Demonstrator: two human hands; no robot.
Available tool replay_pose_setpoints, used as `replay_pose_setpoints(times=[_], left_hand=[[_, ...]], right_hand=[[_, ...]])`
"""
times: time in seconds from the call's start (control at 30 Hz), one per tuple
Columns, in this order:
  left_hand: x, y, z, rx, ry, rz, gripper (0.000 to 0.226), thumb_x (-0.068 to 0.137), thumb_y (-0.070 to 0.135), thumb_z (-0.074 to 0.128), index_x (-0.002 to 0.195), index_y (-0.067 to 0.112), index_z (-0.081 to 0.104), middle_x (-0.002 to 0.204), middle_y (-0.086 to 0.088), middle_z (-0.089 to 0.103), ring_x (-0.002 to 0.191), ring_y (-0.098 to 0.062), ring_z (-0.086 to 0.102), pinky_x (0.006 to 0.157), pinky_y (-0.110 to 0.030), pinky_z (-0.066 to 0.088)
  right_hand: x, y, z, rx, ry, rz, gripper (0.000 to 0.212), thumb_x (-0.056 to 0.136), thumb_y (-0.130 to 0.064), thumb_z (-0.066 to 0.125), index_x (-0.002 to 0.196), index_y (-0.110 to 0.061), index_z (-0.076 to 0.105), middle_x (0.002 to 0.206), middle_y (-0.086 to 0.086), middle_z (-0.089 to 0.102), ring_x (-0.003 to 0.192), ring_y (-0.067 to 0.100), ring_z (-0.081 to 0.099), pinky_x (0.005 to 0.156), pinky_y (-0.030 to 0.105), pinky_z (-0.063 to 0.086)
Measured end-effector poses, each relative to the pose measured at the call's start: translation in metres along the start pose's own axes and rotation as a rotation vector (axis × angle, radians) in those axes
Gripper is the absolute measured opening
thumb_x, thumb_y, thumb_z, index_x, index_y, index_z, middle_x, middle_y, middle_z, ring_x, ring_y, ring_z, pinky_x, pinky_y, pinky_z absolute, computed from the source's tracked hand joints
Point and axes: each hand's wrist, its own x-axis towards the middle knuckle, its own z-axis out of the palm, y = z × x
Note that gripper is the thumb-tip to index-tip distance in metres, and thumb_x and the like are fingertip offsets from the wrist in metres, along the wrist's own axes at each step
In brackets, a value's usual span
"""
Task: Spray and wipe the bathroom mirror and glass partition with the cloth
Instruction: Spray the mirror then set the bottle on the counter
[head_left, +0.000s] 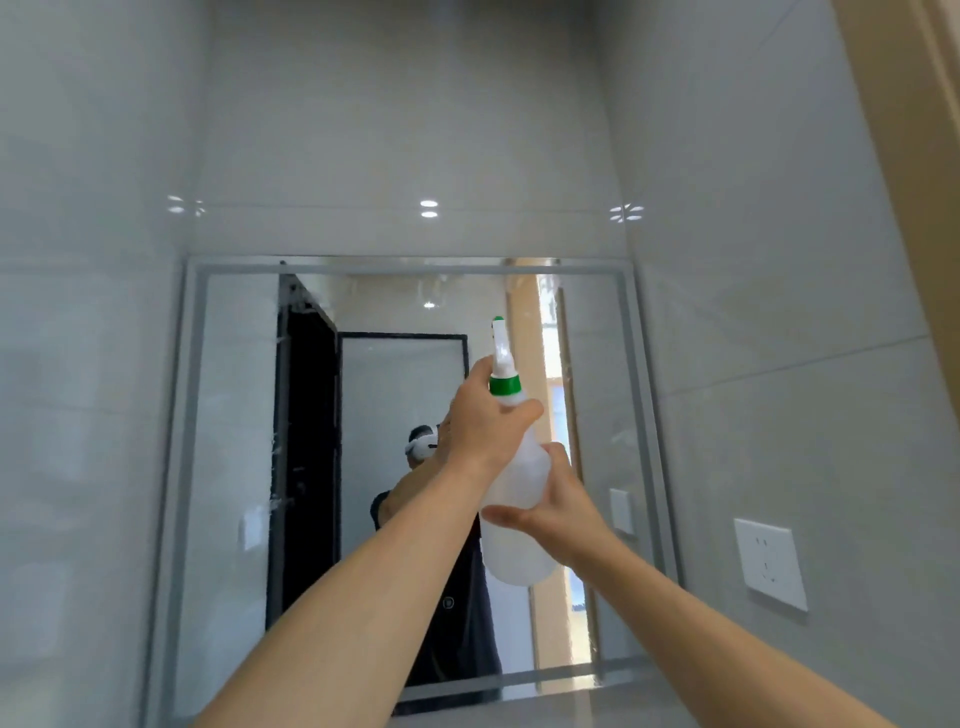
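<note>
Grey-tiled bathroom walls surround one rectangular wall mirror with a frosted border (228, 415), mounted on the far wall. One translucent white plastic spray bottle with a green collar and green-tipped nozzle (517, 499) is held upright before the mirror's right half, nozzle toward the glass. Two hands are raised: the left hand (480, 421) wraps the bottle's neck just under the collar; the right hand (558, 506) clasps the bottle's body lower down. One white wall socket (770, 562) sits on the right wall. Droplets near the mirror's top edge are blurred; the mirror's lower left corner is cut off.
</note>
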Motion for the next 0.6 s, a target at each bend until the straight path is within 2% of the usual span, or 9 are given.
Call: replay_pose_setpoints(times=[0.13,0.23,0.27,0.43,0.5,0.6], left_hand=[[0.003,-0.004,-0.031,0.030,0.043,-0.025,0.032,0.073,0.009,0.075,0.101,0.012,0.060,0.089,-0.002,0.064,0.075,-0.015,0.058,0.070,-0.031,0.048],[-0.001,-0.011,-0.053,0.070,0.056,-0.045,0.029,0.070,0.009,0.074,0.095,0.009,0.060,0.087,-0.011,0.067,0.071,-0.017,0.058,0.070,-0.039,0.051],[-0.002,-0.014,-0.061,0.081,0.053,-0.058,0.029,0.069,0.009,0.074,0.094,0.009,0.060,0.084,-0.010,0.066,0.070,-0.017,0.058,0.069,-0.040,0.051],[-0.008,-0.024,-0.095,0.133,0.113,-0.066,0.030,0.066,0.012,0.076,0.092,0.009,0.060,0.076,-0.002,0.063,0.067,-0.016,0.057,0.067,-0.039,0.052],[-0.008,-0.024,-0.109,0.144,0.144,-0.060,0.031,0.069,0.009,0.076,0.096,0.009,0.061,0.080,0.003,0.063,0.068,-0.013,0.057,0.066,-0.034,0.049],[-0.007,-0.022,-0.130,0.157,0.180,-0.060,0.032,0.074,0.004,0.075,0.103,0.009,0.062,0.082,0.010,0.061,0.070,-0.009,0.057,0.066,-0.026,0.046]], right_hand=[[0.002,-0.013,0.027,0.058,-0.064,-0.020,0.073,0.072,-0.027,0.087,0.123,-0.026,0.033,0.108,-0.007,0.055,0.097,0.009,0.057,0.067,0.020,0.046],[0.000,-0.015,0.051,0.098,-0.094,-0.028,0.083,0.067,-0.034,0.088,0.126,-0.034,0.030,0.110,-0.008,0.056,0.103,0.012,0.057,0.080,0.028,0.052],[-0.001,-0.016,0.059,0.111,-0.107,-0.026,0.082,0.067,-0.034,0.088,0.126,-0.033,0.031,0.110,-0.007,0.056,0.104,0.013,0.057,0.081,0.030,0.052],[-0.003,-0.024,0.092,0.181,-0.165,-0.074,0.076,0.070,-0.022,0.088,0.124,-0.031,0.036,0.115,-0.007,0.057,0.103,0.005,0.058,0.074,0.020,0.047],[-0.002,-0.032,0.103,0.182,-0.192,-0.098,0.075,0.071,-0.021,0.088,0.123,-0.031,0.035,0.112,-0.009,0.057,0.100,0.002,0.057,0.070,0.016,0.044],[0.001,-0.044,0.120,0.178,-0.222,-0.121,0.075,0.070,-0.022,0.088,0.124,-0.025,0.036,0.109,-0.008,0.057,0.097,0.003,0.057,0.068,0.018,0.045]])
